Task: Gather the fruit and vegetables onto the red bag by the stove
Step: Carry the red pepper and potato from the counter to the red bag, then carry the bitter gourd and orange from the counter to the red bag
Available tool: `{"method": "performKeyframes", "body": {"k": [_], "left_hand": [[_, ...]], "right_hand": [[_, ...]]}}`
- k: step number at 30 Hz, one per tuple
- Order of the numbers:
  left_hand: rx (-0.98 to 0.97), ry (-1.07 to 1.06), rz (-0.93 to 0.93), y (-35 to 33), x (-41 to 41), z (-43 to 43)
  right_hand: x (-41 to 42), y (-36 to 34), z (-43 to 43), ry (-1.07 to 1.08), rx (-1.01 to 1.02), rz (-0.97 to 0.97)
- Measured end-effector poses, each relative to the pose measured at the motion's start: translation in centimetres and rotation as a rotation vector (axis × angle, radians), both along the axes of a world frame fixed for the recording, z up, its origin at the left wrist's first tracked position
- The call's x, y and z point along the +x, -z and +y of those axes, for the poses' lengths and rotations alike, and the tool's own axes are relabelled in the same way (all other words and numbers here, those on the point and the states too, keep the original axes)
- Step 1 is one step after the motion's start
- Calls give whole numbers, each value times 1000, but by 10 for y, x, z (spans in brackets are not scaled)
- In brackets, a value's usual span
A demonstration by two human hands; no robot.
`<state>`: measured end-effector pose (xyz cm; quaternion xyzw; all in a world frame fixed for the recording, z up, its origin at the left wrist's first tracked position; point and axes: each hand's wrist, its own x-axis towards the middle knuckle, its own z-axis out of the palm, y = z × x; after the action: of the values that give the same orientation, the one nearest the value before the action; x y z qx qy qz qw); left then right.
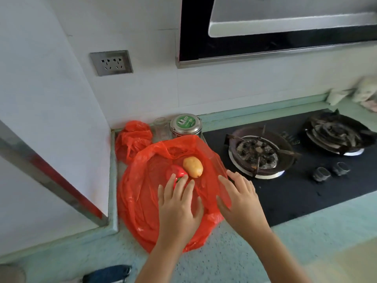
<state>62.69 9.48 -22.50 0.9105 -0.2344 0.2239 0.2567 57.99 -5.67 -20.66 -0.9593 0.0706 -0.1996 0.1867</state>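
Beside the black gas stove (pixel 295 193), on the pale green countertop (pixel 224 262), the red bag (pixel 140 201) lies spread out flat, its right edge just reaching the stove's glass. Two pieces of produce sit on it towards the back: a red bell pepper (pixel 177 172) and, touching it on the right, a yellowish potato (pixel 192 167). My left hand (pixel 179 205) is over the middle of the bag, palm down, fingers straight and spread; the tips of my fingers (pixel 184 180) lie on the near side of the pepper, around its green stem, with nothing curled round it. My right hand (pixel 238 197) is just as open, fingers fanned out and holding nothing, placed over the bag's right edge where the plastic meets the stove; I cannot tell whether it presses the plastic or only hovers above it. Behind the bag, in the corner against the wall, stand a second, crumpled red bag (pixel 132 137), a clear glass jar (pixel 161 127) and a metal tin (pixel 186 125) with a green lid. The nearer burner (pixel 256 153) sits just right of the bag. On the wall above are a double socket (pixel 111 63) and a range hood (pixel 285 27).
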Motion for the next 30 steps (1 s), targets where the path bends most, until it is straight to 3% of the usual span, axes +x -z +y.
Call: {"method": "performKeyframes", "body": {"k": [5,15,30], "left_hand": [[-30,30,53,-1,-34,1],[13,410,53,-6,-107,-51],[74,908,-9,-32,-275,-265]], "right_hand": [[-54,0,11,120,-79,-2],[-164,-7,-12,410,-80,-11],[-363,-23,-171,902,-105,-133]]}}
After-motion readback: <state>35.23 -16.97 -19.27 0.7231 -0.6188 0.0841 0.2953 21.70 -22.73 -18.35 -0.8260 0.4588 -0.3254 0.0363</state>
